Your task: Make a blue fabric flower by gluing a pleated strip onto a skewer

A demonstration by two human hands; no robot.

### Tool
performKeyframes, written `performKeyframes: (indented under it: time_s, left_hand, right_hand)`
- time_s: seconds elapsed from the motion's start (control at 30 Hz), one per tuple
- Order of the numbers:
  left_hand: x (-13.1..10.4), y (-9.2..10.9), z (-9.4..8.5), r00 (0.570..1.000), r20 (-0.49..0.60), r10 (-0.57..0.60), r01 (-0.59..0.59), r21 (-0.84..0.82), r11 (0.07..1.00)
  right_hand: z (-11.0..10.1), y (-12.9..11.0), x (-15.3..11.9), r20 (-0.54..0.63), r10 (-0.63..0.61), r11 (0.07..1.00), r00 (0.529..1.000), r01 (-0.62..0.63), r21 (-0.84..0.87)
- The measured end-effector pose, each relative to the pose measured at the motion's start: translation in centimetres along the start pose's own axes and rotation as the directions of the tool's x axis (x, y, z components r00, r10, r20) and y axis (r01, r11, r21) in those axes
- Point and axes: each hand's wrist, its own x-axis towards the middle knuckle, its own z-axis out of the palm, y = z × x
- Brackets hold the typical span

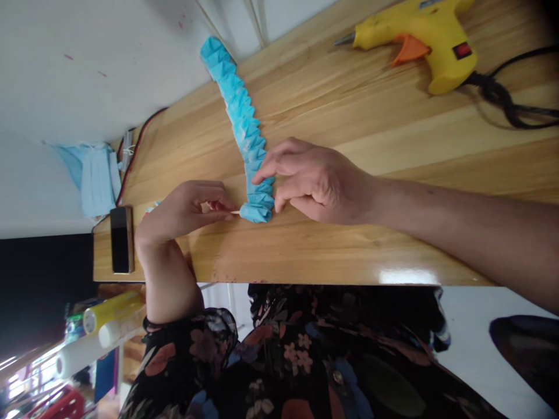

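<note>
A pleated strip of light-blue crepe paper (242, 119) lies across the wooden table, with its near end rolled into a small bundle around a thin pale stick (236, 213). My left hand (192, 206) pinches the stick's free end between thumb and fingers, just left of the bundle. From the right, my right hand (312, 180) reaches over the strip. Its fingers are bent but apart, one fingertip resting on the paper above the roll, another close to the roll's right side. Nothing shows in its grasp.
A yellow hot glue gun (414, 41) with a black cord lies at the upper right. Thin sticks (255, 23) lean on the back wall. On the left are a phone (121, 240), a blue face mask (98, 180) and a red-black cable (138, 151). The table's front edge runs below my hands.
</note>
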Motion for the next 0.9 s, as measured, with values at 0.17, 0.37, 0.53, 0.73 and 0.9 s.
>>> performKeyframes:
  time_s: [0.17, 0.37, 0.53, 0.73, 0.9]
  left_hand:
    - [0.0, 0.2, -0.1, 1.0, 0.016, -0.015, 0.015, 0.016, 1.0]
    - [0.1, 0.0, 0.1, 1.0, -0.004, -0.002, 0.003, 0.029, 1.0]
    - [0.1, -0.1, 0.2, 1.0, -0.025, -0.003, 0.003, 0.007, 1.0]
    - [0.8, -1.2, 0.6, 0.976, -0.216, -0.013, 0.029, 0.072, 0.997]
    - [1.8, -2.4, 1.3, 0.913, -0.408, -0.015, 0.084, 0.152, 0.985]
  right_hand:
    - [0.3, 0.1, -0.1, 0.023, -0.01, 1.0, 1.0, 0.011, -0.014]
    - [0.2, 0.1, -0.1, 0.044, -0.056, 0.998, 0.997, 0.057, -0.018]
    - [-0.1, 0.6, -0.1, -0.063, -0.057, 0.996, 0.996, 0.052, -0.078]
    - [-0.3, 0.9, -0.2, -0.085, 0.018, 0.998, 0.996, -0.023, -0.063]
    - [0.2, 1.0, -0.3, -0.059, 0.01, 0.995, 0.998, -0.016, -0.094]
